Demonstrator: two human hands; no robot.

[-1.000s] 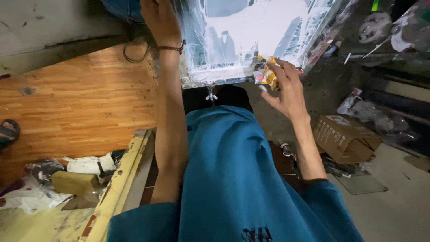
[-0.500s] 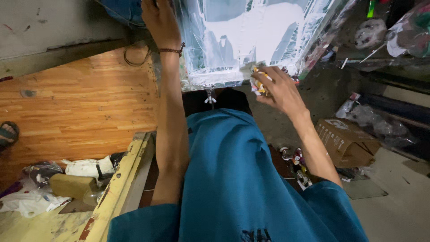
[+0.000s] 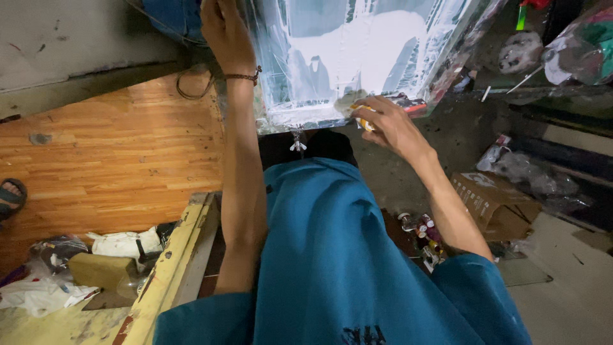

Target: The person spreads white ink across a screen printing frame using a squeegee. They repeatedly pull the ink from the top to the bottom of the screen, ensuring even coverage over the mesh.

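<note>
Over at nine o'clock, a sandalled foot (image 3: 11, 197) pokes in at the edge of the wooden floor (image 3: 108, 153), and down at seven o'clock there's a heap of crumpled white cloth (image 3: 41, 295) and a brown block (image 3: 99, 269) just beside a yellow-painted wooden beam (image 3: 172, 268) that runs up toward the middle. Moving in, the left hand (image 3: 225, 32) is up at eleven o'clock, a beaded bracelet (image 3: 242, 77) on its wrist, fingers curled and closed over the left edge of the clear panel (image 3: 364, 57); a wire loop (image 3: 191, 86) lies on the floor just beside that wrist. The panel itself fills twelve o'clock, a framed glassy sheet smeared with white, standing tilted away from the person, whose teal garment (image 3: 332, 255) covers the lower middle. A small metal wing nut (image 3: 297, 145) hangs just under the panel's bottom edge. Now the right hand (image 3: 389, 124), at about one o'clock, is pressed to the panel's lower edge with its fingers bunched around a small yellow object (image 3: 364, 122), mostly hidden, so what it is I cannot tell. Further right, at four o'clock, little bottles (image 3: 421, 230) sit on the floor near a flattened cardboard box (image 3: 491, 201), with plastic-wrapped bundles (image 3: 575, 51) up at two o'clock.
</note>
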